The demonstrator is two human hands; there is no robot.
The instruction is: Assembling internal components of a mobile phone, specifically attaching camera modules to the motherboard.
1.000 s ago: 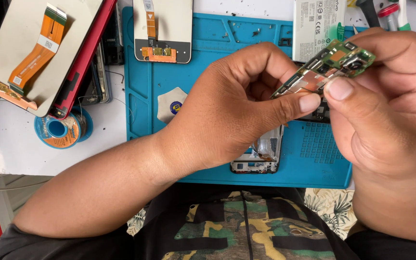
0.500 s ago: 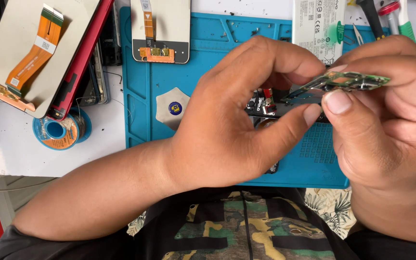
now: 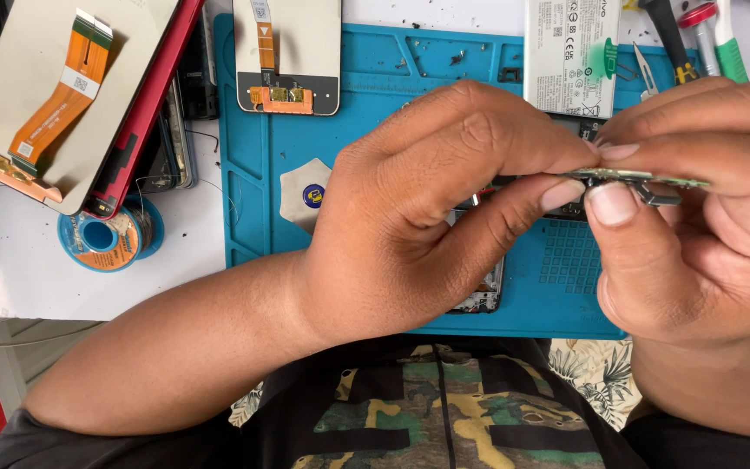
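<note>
Both hands pinch one small green circuit board (image 3: pixel 644 179), held edge-on and almost level above the blue work mat (image 3: pixel 375 78). My left hand (image 3: pixel 427 217) grips its left end between thumb and forefinger. My right hand (image 3: pixel 696 217) grips the right part, thumb underneath and fingers on top. An opened phone body (image 3: pixel 479 295) lies on the mat below, mostly hidden by my left hand.
On the mat's far edge lie a phone screen with an orange flex cable (image 3: pixel 288 56) and a white battery (image 3: pixel 570 56). A larger screen panel (image 3: pixel 62 95), a red phone frame (image 3: pixel 145 95) and a solder wick spool (image 3: pixel 108 239) sit left. Tools (image 3: pixel 696 35) lie far right.
The circuit board has been turned from tilted, face toward me, to nearly flat and edge-on. Both hands shifted slightly lower with it and kept their grip.
</note>
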